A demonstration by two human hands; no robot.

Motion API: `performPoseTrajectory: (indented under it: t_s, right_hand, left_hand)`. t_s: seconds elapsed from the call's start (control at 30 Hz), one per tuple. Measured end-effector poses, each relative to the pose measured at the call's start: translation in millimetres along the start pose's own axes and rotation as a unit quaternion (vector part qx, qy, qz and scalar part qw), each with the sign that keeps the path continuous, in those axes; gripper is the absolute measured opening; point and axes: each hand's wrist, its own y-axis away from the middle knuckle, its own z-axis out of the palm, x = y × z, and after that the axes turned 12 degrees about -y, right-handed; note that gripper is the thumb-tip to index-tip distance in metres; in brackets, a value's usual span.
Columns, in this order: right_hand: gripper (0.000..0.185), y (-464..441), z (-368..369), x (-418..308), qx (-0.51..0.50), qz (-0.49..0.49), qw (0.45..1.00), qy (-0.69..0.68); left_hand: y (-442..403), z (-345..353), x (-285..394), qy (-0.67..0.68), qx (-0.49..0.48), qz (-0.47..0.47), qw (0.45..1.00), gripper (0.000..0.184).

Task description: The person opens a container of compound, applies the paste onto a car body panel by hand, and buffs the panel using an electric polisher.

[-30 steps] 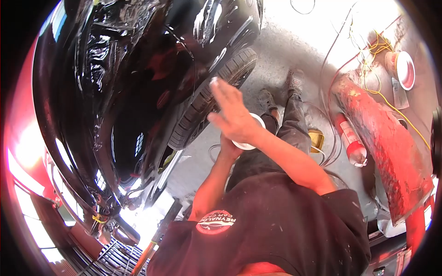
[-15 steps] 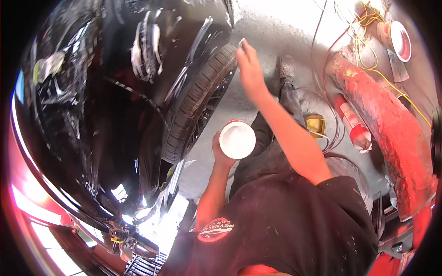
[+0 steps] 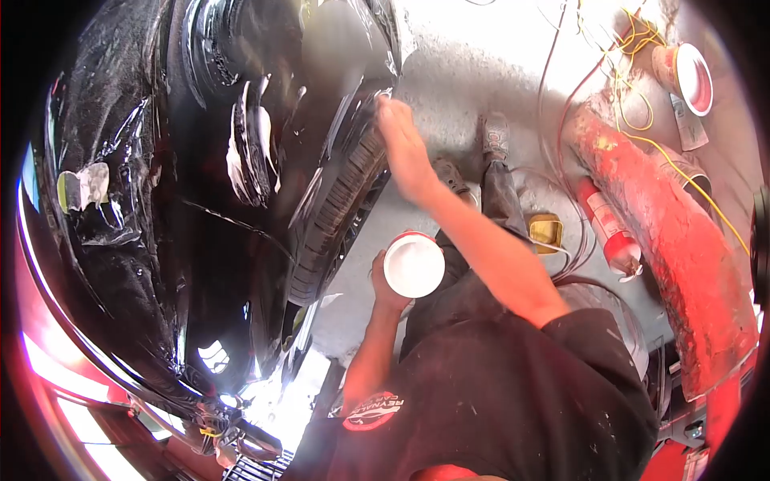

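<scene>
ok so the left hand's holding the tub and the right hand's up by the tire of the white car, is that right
Not quite: the car is black, as the head view shows. The rest holds: the left hand is holding the tub and the right hand is up by the tire.

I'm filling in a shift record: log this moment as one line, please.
left hand: holding round white tub | right hand: at edge of black car body, above tire, contact unclear | nearby: yellow object
</scene>
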Motion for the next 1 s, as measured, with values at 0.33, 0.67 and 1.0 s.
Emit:
performPoseTrajectory:
  t_s: [0.33,0.67,1.0]
  right_hand:
    - [0.056,-30,3,-87,-0.102,-0.206,0.971,0.065]
    - [0.075,-35,28,-154,-0.228,-0.345,0.888,0.202]
    - [0.072,17,41,-170,-0.334,-0.308,0.863,0.221]
  left_hand:
    - [-1,30,12,0.052,-0.009,-0.017,0.998,0.075]
    - [-2,62,17,0.146,-0.084,-0.009,0.986,0.064]
    - [1,81,21,0.123,-0.118,0.068,0.983,0.069]
